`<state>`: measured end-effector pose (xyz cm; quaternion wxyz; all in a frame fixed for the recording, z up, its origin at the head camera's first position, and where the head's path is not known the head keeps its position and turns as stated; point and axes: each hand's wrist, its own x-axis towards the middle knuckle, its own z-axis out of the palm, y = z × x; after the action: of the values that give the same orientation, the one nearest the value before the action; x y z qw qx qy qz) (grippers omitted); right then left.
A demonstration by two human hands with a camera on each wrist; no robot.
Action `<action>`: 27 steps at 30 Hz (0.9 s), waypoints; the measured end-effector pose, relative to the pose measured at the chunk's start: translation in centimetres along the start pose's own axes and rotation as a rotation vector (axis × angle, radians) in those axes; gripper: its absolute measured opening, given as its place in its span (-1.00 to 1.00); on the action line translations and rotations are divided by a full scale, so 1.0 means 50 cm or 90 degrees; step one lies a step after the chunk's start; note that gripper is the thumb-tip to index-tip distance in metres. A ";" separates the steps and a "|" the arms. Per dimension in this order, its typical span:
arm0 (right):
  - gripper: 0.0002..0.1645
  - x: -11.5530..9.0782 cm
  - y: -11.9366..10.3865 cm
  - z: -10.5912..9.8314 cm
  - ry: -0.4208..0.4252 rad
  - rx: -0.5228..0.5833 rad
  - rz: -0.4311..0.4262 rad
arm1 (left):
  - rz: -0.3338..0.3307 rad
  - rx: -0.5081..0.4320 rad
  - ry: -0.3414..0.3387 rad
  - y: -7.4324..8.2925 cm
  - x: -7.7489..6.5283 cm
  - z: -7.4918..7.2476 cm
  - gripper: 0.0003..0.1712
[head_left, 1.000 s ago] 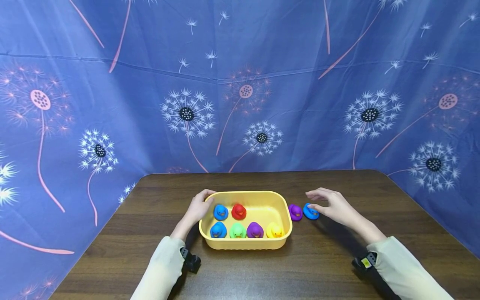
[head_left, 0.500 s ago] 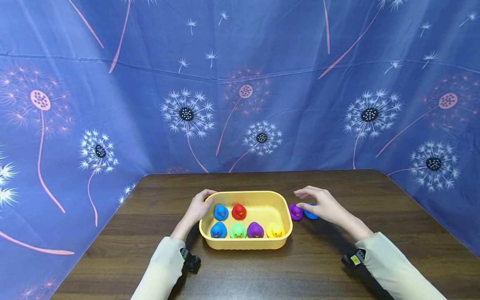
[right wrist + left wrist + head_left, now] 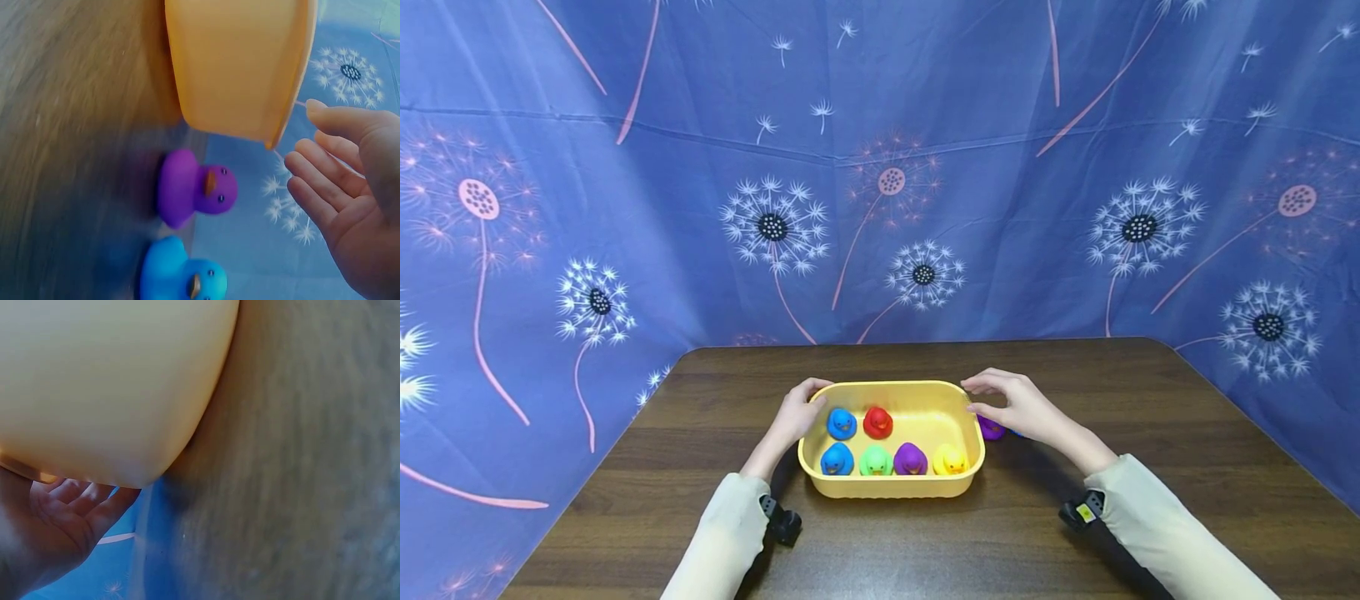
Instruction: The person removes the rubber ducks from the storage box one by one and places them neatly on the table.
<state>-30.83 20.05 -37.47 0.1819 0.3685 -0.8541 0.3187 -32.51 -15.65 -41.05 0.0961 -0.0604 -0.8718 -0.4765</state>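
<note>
A yellow plastic tub point(image 3: 891, 487) stands on the table, with my left hand point(image 3: 793, 415) gripping its left end, thumb over the rim. My right hand point(image 3: 1022, 410) hovers by the tub's right rim, fingers extended and holding nothing; the right wrist view shows a small gap to the rim. Below that hand, outside the tub, sit a purple rubber duck point(image 3: 178, 190) and a blue rubber duck point(image 3: 165, 273), mostly hidden in the head view. In the tub, a blue duck point(image 3: 842, 426) and a red duck point(image 3: 877, 424) stand at the back.
Along the tub's front lie another blue duck point(image 3: 837, 460), a green duck point(image 3: 876, 462), a purple duck point(image 3: 911, 460) and a yellow duck point(image 3: 951, 461). The brown wooden table point(image 3: 925, 554) ends at a blue dandelion-print cloth point(image 3: 1000, 208) behind.
My right hand has moved left, from above the blue duck past the purple one to the tub's right rim. The left hand, tub and ducks have stayed put.
</note>
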 end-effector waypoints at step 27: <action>-0.62 0.051 -0.049 0.061 -0.057 0.023 -0.020 | 0.014 -0.017 0.001 0.004 -0.006 0.000 -0.74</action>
<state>-30.90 15.39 -37.31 0.1420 0.3991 -0.8495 0.3145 -32.20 -15.52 -40.95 0.1016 -0.0709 -0.8646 -0.4870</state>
